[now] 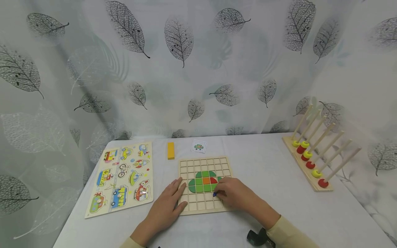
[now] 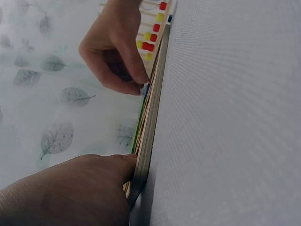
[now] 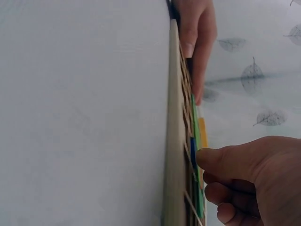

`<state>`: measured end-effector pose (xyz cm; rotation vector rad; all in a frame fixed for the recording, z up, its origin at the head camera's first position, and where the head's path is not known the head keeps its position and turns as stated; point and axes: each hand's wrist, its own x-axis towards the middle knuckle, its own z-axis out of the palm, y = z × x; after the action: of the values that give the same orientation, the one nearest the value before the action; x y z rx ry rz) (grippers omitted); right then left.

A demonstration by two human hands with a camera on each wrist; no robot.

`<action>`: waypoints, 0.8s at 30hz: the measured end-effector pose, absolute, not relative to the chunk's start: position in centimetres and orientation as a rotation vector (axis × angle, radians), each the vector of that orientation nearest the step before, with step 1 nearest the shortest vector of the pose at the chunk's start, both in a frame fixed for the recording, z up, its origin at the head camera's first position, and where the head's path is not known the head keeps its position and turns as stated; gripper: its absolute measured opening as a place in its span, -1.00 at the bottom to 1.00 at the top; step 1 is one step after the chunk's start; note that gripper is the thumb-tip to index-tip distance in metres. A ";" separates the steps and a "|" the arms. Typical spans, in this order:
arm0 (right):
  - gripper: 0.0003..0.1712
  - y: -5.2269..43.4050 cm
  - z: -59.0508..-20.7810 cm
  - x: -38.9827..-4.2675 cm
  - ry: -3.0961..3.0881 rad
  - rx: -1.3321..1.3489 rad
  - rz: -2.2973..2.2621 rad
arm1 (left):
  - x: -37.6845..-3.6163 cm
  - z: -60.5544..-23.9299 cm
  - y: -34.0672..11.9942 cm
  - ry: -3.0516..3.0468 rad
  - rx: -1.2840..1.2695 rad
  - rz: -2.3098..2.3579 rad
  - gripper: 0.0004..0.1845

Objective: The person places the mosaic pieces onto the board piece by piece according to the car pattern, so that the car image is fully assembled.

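**Inspector:** Head view?

**Operator:** I see a white table (image 1: pixel 279 213) before a leaf-print curtain (image 1: pixel 198 69). The wooden grid board (image 1: pixel 204 184) lies centred and bears green tiles. My left hand (image 1: pixel 165 206) rests flat on its left edge, fingers straight.

**Inspector:** Wrist views?

**Operator:** My right hand (image 3: pixel 249 174) pinches a blue tile (image 3: pixel 193 151) against the grid. The left wrist view adds the ring-and-peg rack (image 2: pixel 153 33) behind.

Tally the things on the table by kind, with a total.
Grid board: 1
Vehicle puzzle board: 1
Peg rack with rings: 1
Yellow block: 1
Pattern card: 1
Total: 5
The left hand rests flat on the grid board's edge; the right hand pinches a blue piece over it.
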<state>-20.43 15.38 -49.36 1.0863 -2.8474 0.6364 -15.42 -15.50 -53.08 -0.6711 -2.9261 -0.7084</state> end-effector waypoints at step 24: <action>-0.80 21.9 -47.0 -20.7 -2.931 0.745 0.624 | -15.4 -53.1 -15.5 -2.927 -0.673 -0.685 -0.29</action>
<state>-20.66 21.85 -46.99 0.7447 -2.9309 0.6243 -15.44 -15.48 -53.14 -0.6725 -2.9270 -0.6853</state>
